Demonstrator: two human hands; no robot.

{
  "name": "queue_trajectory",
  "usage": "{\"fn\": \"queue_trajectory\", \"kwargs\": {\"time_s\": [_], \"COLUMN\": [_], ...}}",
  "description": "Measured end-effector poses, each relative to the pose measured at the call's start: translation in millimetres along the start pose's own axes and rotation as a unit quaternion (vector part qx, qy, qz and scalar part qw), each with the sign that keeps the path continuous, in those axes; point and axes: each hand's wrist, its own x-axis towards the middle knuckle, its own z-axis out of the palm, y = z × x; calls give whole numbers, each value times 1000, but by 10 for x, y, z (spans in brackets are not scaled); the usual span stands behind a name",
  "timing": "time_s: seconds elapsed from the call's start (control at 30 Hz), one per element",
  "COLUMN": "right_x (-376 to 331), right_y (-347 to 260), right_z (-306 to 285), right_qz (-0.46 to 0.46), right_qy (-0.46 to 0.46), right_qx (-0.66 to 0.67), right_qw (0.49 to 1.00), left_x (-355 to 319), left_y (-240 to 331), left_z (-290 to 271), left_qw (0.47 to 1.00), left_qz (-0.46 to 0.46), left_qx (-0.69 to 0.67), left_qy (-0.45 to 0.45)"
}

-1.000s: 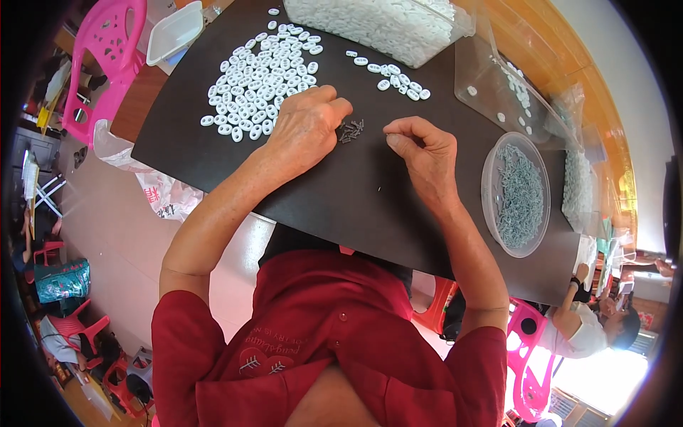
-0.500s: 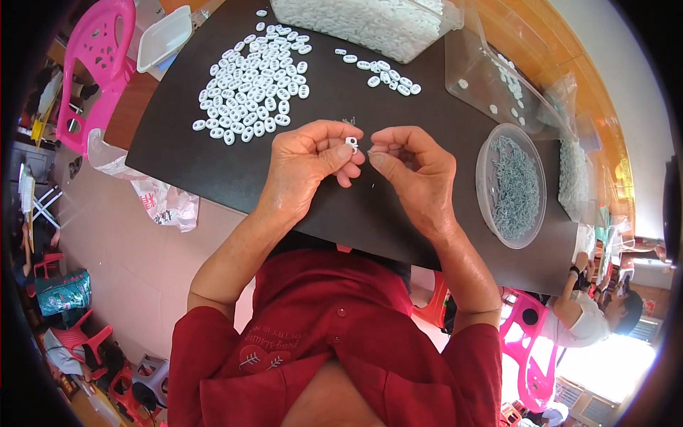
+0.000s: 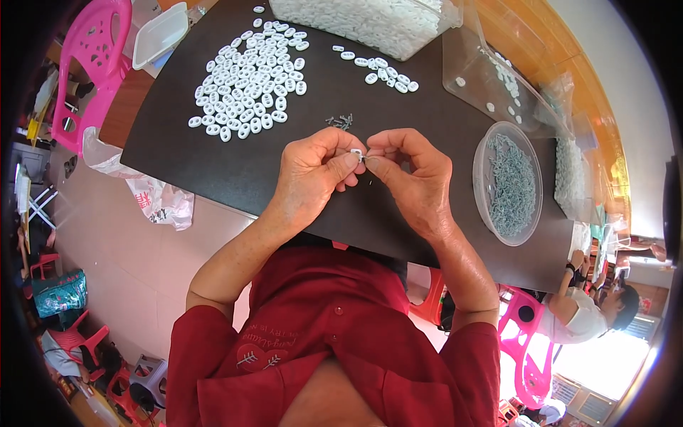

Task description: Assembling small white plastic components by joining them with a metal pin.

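**White pieces piling up, many more to go**

White oval pieces (image 3: 249, 89) spread in a loose heap at left on the dark table (image 3: 235, 167), by appearance the finished lot. Just beyond, toward the centre, a few small grey pins (image 3: 340, 121) lying loose on the tabletop. At centre, raised above the table near its front edge, one white piece (image 3: 356, 153) pinched between thumb and forefinger of the left hand (image 3: 313, 174), with the right hand (image 3: 413, 178) closed against it from the other side, fingertips nipped together on something too small to make out, probably a pin. Both hands touching at the piece, other fingers curled in. Farther back, a clear tub (image 3: 377, 25) heaped with more white pieces, a short trail (image 3: 380, 71) of them spilled beside it. At right, a round clear bowl (image 3: 506, 183) well stocked with grey pins, and further clear boxes (image 3: 498, 78) behind it. Judged from the layout: a fair batch done, one piece in hand, and the bulk of the stock in tub and bowl still waiting.
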Motion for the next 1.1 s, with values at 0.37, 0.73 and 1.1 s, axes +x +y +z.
{"fn": "queue_trajectory", "kwargs": {"time_s": [0.37, 0.73, 1.1], "right_x": [26, 43, 9], "right_y": [22, 54, 107], "right_z": [-2, 57, 101], "right_qz": [14, 47, 6], "right_qy": [-33, -20, -21], "right_qx": [2, 85, 68], "right_qw": [999, 995, 997], "left_x": [-24, -42, -51], "left_y": [-41, -58, -100], "left_z": [31, 0, -27], "left_qw": [988, 997, 996], "left_qz": [81, 40, 52], "left_qx": [130, 57, -71], "left_qy": [29, 29, 29]}}
